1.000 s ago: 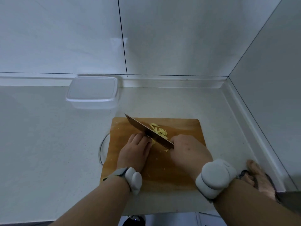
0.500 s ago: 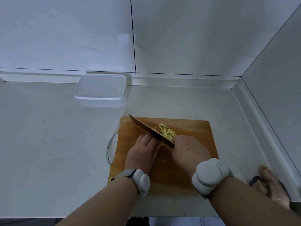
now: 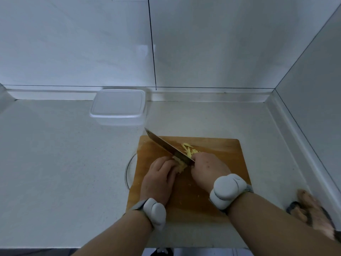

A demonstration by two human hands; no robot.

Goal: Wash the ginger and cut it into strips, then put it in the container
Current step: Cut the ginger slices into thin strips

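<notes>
1. The left hand [image 3: 158, 179] rested on the cutting board [image 3: 217, 150] at lower centre of the frame, its fingers curled over the uncut ginger [image 3: 180, 164] and pressing it down.
2. The right hand [image 3: 208, 168] held the knife [image 3: 168, 147] by the handle, which was hidden inside the closed fingers.
3. The blade ran diagonally from the right hand toward the upper left, its tip past the board's far left corner and close to the container [image 3: 118, 108].
4. The uncut ginger lay between the two hands, touching the left fingertips and directly under the heel end of the blade. Its long axis could not be told; most of it was covered.
5. The cut strips [image 3: 188, 149] lay in a loose pile on the right side of the blade, toward the far edge of the board.
6. The container stood closed on the table in the upper left, well apart from the strips.
7. Judgement: slicing was under way. The next cut would depend on the blade staying just to the right of the left fingertips, which sat very near the edge.
</notes>
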